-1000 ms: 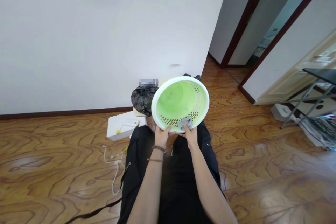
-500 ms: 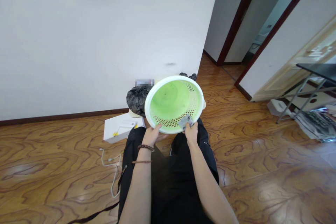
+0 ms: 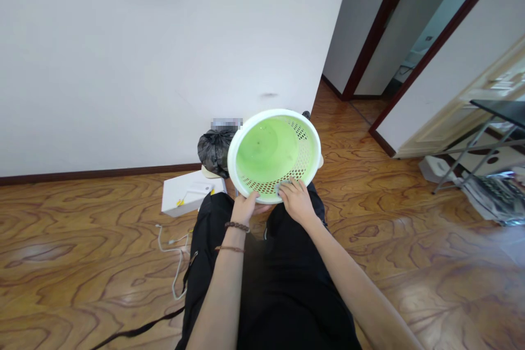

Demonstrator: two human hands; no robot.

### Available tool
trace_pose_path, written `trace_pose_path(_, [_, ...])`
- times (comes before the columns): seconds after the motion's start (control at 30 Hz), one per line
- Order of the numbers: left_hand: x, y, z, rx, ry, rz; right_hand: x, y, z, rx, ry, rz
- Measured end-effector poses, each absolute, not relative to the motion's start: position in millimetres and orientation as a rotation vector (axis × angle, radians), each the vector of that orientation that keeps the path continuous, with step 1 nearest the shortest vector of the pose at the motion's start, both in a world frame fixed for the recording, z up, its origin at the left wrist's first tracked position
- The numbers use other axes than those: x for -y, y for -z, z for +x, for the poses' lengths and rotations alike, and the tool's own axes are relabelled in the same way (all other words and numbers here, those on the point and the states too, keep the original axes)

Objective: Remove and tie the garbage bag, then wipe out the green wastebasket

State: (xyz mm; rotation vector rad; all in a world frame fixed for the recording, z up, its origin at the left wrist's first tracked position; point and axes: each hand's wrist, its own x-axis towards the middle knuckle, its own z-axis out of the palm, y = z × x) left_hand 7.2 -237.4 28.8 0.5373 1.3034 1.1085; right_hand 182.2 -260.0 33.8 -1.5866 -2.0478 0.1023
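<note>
A green basket (image 3: 266, 150) with a white rim and rows of holes is tilted above my knees, its inside facing me. My left hand (image 3: 245, 208) grips the near rim at its lower left, thumb on top and fingers underneath. Inside the near wall, by the holes, lies my right hand (image 3: 296, 199), its fingers bent over a grey cloth that is mostly hidden; only a small grey bit shows near the fingertips.
Behind the basket is a black plastic bag (image 3: 215, 150) against the wall. A white box (image 3: 184, 192) and a white cable (image 3: 178, 265) lie on the floor at left. A folding table (image 3: 502, 112) stands at far right.
My right hand has moved from gripping the near rim with the cloth to reaching over it, onto the inner wall. My left hand still grips the rim.
</note>
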Motion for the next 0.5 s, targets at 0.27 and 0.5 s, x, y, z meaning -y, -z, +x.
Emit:
trace_pose_path(0.27, [242.5,-28.3,15.4,-1.297,-1.035,0.563,264.2,-25.5,225.2,2.528,-0.065,-1.414])
trace_pose_path(0.5, [245.1,-34.3,25.8,-1.233,-1.066,0.507,268.4,-29.6,205.7,2.224,-0.006,-1.699])
